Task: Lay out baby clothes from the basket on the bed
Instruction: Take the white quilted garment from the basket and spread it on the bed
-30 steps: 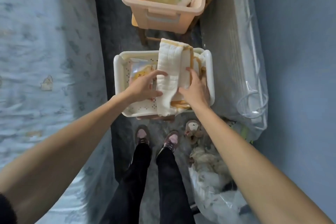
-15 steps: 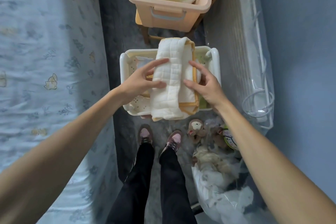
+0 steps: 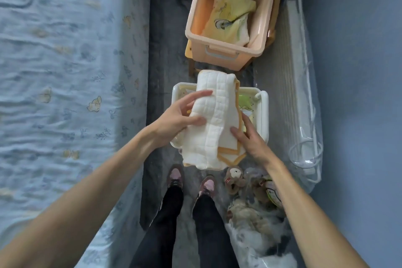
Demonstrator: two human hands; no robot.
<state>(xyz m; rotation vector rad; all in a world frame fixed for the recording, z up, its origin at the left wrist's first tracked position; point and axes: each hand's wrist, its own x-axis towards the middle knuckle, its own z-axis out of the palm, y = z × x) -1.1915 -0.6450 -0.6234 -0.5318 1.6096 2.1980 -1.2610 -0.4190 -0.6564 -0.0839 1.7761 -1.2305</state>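
A white quilted baby cloth with orange trim (image 3: 214, 119) is folded in a stack over the white basket (image 3: 263, 111) on the floor. My left hand (image 3: 178, 118) grips its left side, thumb on top and fingers curled over the edge. My right hand (image 3: 250, 137) rests against the cloth's right side, fingers flat on the orange-trimmed layers. More yellow and green clothes (image 3: 247, 104) lie in the basket beneath. The bed (image 3: 61, 72), with a pale blue printed sheet, runs along the left.
A peach plastic bin (image 3: 221, 50) holding yellow baby clothes stands on a wooden stool beyond the basket. A plastic-wrapped item (image 3: 302, 102) leans by the blue wall on the right. Plush toys (image 3: 233, 177) and a clear bag lie by my feet (image 3: 191, 180).
The cloth stack has risen out of the basket and shifted toward me. My left hand has closed more firmly over its left edge, and my right hand has slid lower along its right side.
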